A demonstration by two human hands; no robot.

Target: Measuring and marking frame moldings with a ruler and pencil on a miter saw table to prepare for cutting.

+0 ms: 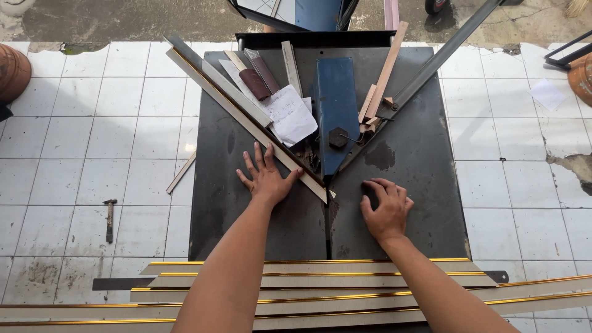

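Note:
My left hand (265,176) lies flat with fingers spread on the dark metal saw table (419,203), pressing against a long pale moulding strip (246,120) that runs diagonally along the left fence to the centre slot. My right hand (385,206) rests on the table right of the slot, fingers curled down on the surface, holding nothing. A blue blade guard (336,105) stands above the slot between the two angled fences.
Several gold-edged moulding strips (320,290) lie across the near edge. Paper sheets (290,114), offcuts (376,98) and a dark-red piece (254,83) sit on the table's far part. A hammer (110,219) lies on the white tiled floor at left, beside a wood sliver (180,172).

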